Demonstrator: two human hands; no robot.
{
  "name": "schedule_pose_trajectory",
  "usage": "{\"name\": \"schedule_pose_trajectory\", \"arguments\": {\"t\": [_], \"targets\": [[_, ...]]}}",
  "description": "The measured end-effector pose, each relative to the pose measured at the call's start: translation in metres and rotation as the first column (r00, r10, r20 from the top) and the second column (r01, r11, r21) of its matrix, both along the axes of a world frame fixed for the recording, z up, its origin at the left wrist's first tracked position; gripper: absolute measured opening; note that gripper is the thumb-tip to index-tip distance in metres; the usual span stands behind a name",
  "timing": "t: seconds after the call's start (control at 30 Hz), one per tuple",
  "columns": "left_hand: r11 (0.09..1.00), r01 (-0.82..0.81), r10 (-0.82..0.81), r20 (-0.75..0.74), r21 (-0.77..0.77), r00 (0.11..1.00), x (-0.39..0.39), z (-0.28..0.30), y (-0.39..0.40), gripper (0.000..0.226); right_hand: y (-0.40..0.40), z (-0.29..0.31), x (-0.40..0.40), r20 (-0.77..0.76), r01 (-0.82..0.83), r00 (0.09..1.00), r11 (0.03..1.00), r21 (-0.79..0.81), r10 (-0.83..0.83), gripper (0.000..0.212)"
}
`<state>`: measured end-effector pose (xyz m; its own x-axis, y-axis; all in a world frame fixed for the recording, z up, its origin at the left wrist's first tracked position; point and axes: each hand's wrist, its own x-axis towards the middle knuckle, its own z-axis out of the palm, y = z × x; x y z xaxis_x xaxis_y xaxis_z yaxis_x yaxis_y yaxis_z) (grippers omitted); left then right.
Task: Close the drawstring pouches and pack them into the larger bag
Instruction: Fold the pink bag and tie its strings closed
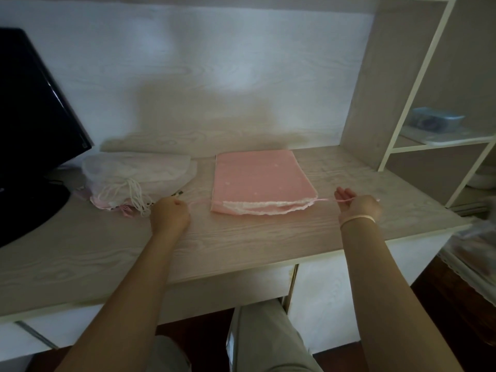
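Pink pouch [261, 179] lies flat mid-desk [241, 237], toward the back edge, mouth still open toward the person. Left hand [169, 214] clenched on the left drawstring [198, 202]; right hand [358, 204] pinches the right cord [326, 200]. White mesh bag [134, 175] sits near the back-left, beside the monitor [32, 124].

You have a matt pink cloth pouch [257, 178] with a white lace edge lying on the pale wood-grain desk [241, 242]. Far left sits a sheer white mesh bag [134, 170], beside a glossy black monitor [35, 116].
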<state>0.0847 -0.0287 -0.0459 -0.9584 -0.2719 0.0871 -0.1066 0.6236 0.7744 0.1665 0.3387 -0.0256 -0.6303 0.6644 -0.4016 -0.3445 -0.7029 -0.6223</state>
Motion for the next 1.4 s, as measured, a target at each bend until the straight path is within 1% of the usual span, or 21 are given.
{"name": "schedule_pose_trajectory", "arguments": {"t": [0.03, 0.07, 0.1, 0.13, 0.2, 0.27, 0.33, 0.4, 0.47, 0.5, 0.53, 0.63, 0.67, 0.73, 0.87, 0.93, 1.0, 1.1, 1.2, 1.27, 1.4], "targets": [[0.965, 0.024, -0.041, 0.060, 0.261, 0.997, -0.001, 0.003, 0.005, 0.030, -0.006, 0.002, -0.001, -0.007, 0.002, 1.000, 1.000, -0.013, -0.002, 0.040], [0.828, 0.014, -0.080, 0.094, 0.561, 0.992, -0.003, 0.005, 0.011, 0.027, -0.012, 0.002, -0.003, 0.009, -0.030, 1.000, 1.000, 0.002, 0.030, 0.034], [0.610, -0.026, -0.098, 0.108, 0.792, 0.989, -0.004, 0.008, 0.015, 0.024, -0.017, 0.002, -0.005, 0.020, -0.082, 0.996, 0.997, 0.011, 0.082, 0.028], [0.396, -0.060, -0.102, 0.109, 0.916, 0.989, -0.004, 0.010, 0.016, 0.024, -0.020, 0.002, -0.007, 0.021, -0.156, 0.988, 0.987, 0.036, 0.155, 0.027], [0.113, -0.071, -0.141, 0.087, 0.991, 0.986, -0.002, 0.014, 0.013, 0.030, -0.025, -0.001, -0.007, 0.080, -0.283, 0.958, 0.949, 0.138, 0.274, 0.030], [-0.101, -0.038, -0.155, 0.022, 0.994, 0.988, -0.002, 0.014, 0.007, 0.037, -0.024, -0.006, -0.006, 0.182, -0.341, 0.936, 0.904, 0.258, 0.301, 0.030], [-0.243, -0.002, -0.100, -0.023, 0.970, 0.995, -0.001, 0.013, 0.004, 0.028, -0.025, -0.008, -0.006, 0.317, -0.354, 0.919, 0.845, 0.402, 0.234, 0.029], [-0.284, 0.054, -0.043, -0.069, 0.957, 0.997, 0.000, 0.010, 0.008, 0.018, -0.029, -0.009, -0.007, 0.507, -0.430, 0.860, 0.619, 0.657, 0.060, 0.027], [-0.188, 0.090, -0.081, -0.107, 0.978, 0.991, -0.002, 0.006, 0.016, 0.014, -0.035, -0.009, -0.011, 0.607, -0.567, 0.781, 0.240, 0.788, -0.147, 0.031], [-0.066, 0.103, -0.123, -0.111, 0.992, 0.986, -0.004, 0.004, 0.019, 0.017, -0.039, -0.008, -0.012, 0.625, -0.624, 0.748, 0.081, 0.777, -0.225, 0.034], [0.114, 0.124, -0.146, -0.107, 0.986, 0.983, -0.007, 0.001, 0.020, 0.022, -0.041, -0.008, -0.014, 0.630, -0.666, 0.718, -0.032, 0.745, -0.296, 0.035], [0.705, 0.154, -0.058, -0.159, 0.693, 0.986, -0.006, -0.004, 0.021, 0.015, -0.046, -0.009, -0.014, 0.613, -0.747, 0.645, -0.207, 0.632, -0.456, 0.034], [0.823, 0.142, -0.024, -0.218, 0.549, 0.976, -0.004, -0.003, 0.020, 0.014, -0.045, -0.010, -0.013, 0.618, -0.770, 0.622, -0.235, 0.593, -0.481, 0.034], [0.956, 0.112, -0.024, -0.308, 0.270, 0.951, 0.001, 0.000, 0.019, 0.025, -0.042, -0.012, -0.014, 0.666, -0.816, 0.570, -0.238, 0.526, -0.481, 0.033], [0.984, 0.050, -0.088, -0.221, -0.170, 0.971, 0.006, -0.002, 0.009, 0.025, -0.031, -0.016, -0.011, 0.753, -0.845, 0.526, -0.144, 0.515, -0.395, 0.037], [0.917, 0.139, -0.195, -0.117, -0.373, 0.974, 0.009, -0.002, 0.008, 0.038, -0.031, -0.015, -0.010, 0.769, -0.836, 0.544, -0.146, 0.528, -0.335, 0.044], [0.850, 0.250, -0.269, 0.026, -0.463, 0.963, 0.009, 0.001, 0.012, 0.057, -0.035, -0.011, -0.007, 0.802, -0.831, 0.556, -0.157, 0.533, -0.218, 0.049], [0.879, 0.380, -0.333, 0.197, -0.290, 0.922, 0.008, 0.007, 0.022, 0.074, -0.040, -0.003, -0.003, 0.818, -0.807, 0.575, -0.149, 0.571, 0.014, 0.058], [0.909, 0.416, -0.409, 0.196, 0.005, 0.891, 0.011, 0.014, 0.028, 0.062, -0.045, 0.002, 0.001, 0.769, -0.761, 0.614, -0.127, 0.637, 0.180, 0.055], [0.904, 0.424, -0.427, 0.151, 0.059, 0.891, 0.014, 0.014, 0.029, 0.048, -0.048, 0.002, 0.000, 0.716, -0.714, 0.661, -0.107, 0.692, 0.225, 0.045], [0.944, 0.329, -0.329, 0.005, 0.038, 0.944, 0.015, 0.007, 0.031, 0.033, -0.058, -0.009, -0.010, 0.512, -0.544, 0.837, 0.196, 0.816, 0.192, 0.032]]}}
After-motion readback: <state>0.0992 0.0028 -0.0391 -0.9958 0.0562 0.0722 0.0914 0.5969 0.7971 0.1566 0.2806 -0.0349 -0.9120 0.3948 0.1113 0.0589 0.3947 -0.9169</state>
